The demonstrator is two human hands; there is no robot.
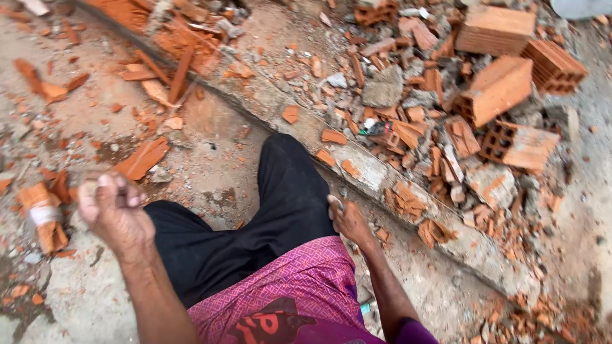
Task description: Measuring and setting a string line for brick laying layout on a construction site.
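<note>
Brick fragments [146,157] lie on ground ahead of left hand [113,210], long axis slanting up-right. Head view: left hand nearer, fingers curled shut, contents can't tell. Right hand [349,222] hangs beside black trouser leg [290,191], fingers bent, grip unclear.

I see the concrete ledge [376,169] running diagonally from upper left to lower right. Whole hollow bricks [503,89] lie beyond it, upper right, amid rubble. My left hand [115,213] sits left of my knee [287,165], my right hand [349,220] just right of it, near the ledge.
</note>
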